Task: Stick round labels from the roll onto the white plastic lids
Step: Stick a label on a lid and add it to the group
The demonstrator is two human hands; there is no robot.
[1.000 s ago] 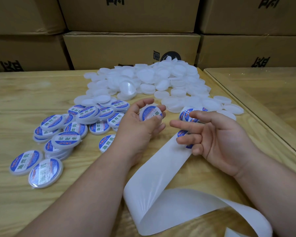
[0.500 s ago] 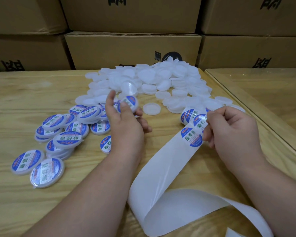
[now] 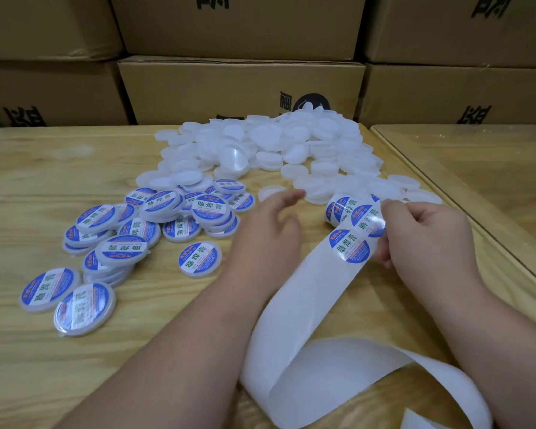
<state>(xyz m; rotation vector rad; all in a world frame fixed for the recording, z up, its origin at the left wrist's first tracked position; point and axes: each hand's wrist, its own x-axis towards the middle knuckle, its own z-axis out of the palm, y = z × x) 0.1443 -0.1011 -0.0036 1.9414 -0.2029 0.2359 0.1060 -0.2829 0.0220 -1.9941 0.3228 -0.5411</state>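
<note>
A heap of bare white plastic lids lies at the back of the wooden table. Labelled lids with blue-and-white round stickers are piled at the left. The label roll stands right of centre, its white backing strip trailing toward me. My right hand pinches a round label that is partly lifted off the strip; another label still sits on the strip below it. My left hand is empty, fingers extended and blurred, near a single bare lid.
Stacked cardboard boxes wall off the back of the table. A second table with a glass top adjoins on the right. The loose backing strip curls across the near right part of the table.
My left hand has let go of the labelled lid onto the left pile and swung back toward the bare lids. My right hand has taken hold of a label on the strip and is peeling it.
</note>
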